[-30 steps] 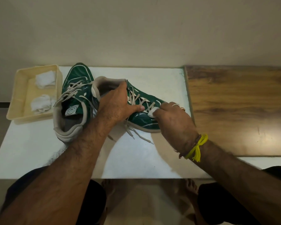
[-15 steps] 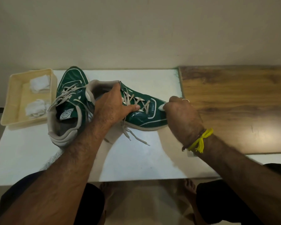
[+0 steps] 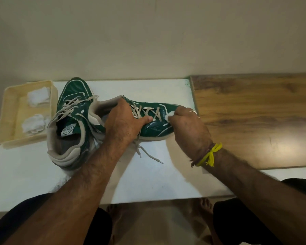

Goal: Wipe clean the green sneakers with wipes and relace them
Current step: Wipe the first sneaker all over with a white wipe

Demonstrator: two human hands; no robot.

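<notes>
Two green sneakers with cream laces lie on the white table (image 3: 148, 177). One sneaker (image 3: 72, 121) stands at the left with its toe pointing away. The other sneaker (image 3: 157, 128) lies across the middle, toe to the right. My left hand (image 3: 124, 122) grips this sneaker at its collar and laced top, thumb along the laces. My right hand (image 3: 189, 128) pinches a small white wipe (image 3: 169, 116) against the toe area. Loose lace ends (image 3: 148, 154) trail onto the table below the shoe.
A cream plastic tray (image 3: 9, 121) at the table's left edge holds two crumpled white wipes (image 3: 37, 96). A wooden board (image 3: 254, 117) adjoins the table on the right. A plain wall rises behind. My knees and bare feet show below the near edge.
My right hand with the wipe has moved right along the sneaker, from beside the laces toward the toe. My left hand keeps its grip.
</notes>
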